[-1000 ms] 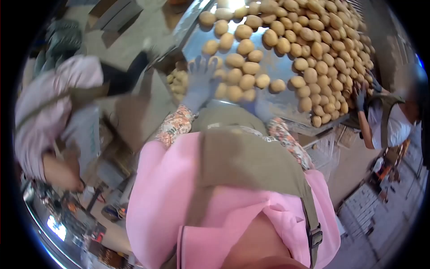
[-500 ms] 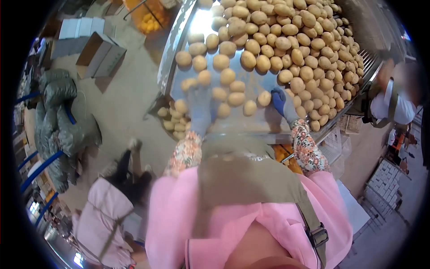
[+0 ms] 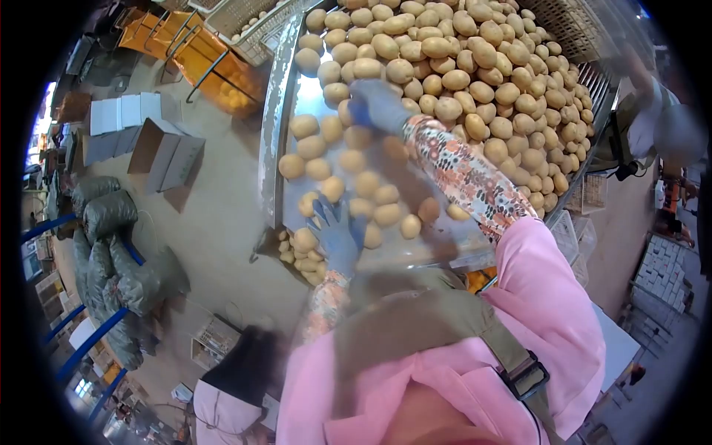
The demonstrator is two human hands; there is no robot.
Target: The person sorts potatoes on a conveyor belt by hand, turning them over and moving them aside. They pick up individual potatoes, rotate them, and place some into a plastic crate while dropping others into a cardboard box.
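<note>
Loose potatoes (image 3: 386, 215) lie spread over the near left part of a metal sorting table (image 3: 404, 256). My left hand (image 3: 339, 236), in a grey-blue glove, rests among them near the table's left corner, its fingers spread and touching or just above a few potatoes. My right hand (image 3: 380, 106), gloved in grey with blue fingertips, reaches across to the far left over the edge of the potato pile (image 3: 512, 93). It is blurred, and whether it grips a potato does not show. Floral sleeve covers (image 3: 463, 174) reach up both forearms.
More potatoes (image 3: 300, 252) sit in a bag or container below the left corner. Orange sacks (image 3: 222, 78) hang at the upper left; cardboard boxes (image 3: 163, 152) and filled dark sacks (image 3: 111, 245) stand on the floor. One co-worker (image 3: 653, 119) is at right, another (image 3: 230, 404) at lower left.
My right hand has swung from the right side of the loose potatoes to the far left of the table. My left hand has drawn back slightly toward me. The view has shifted.
</note>
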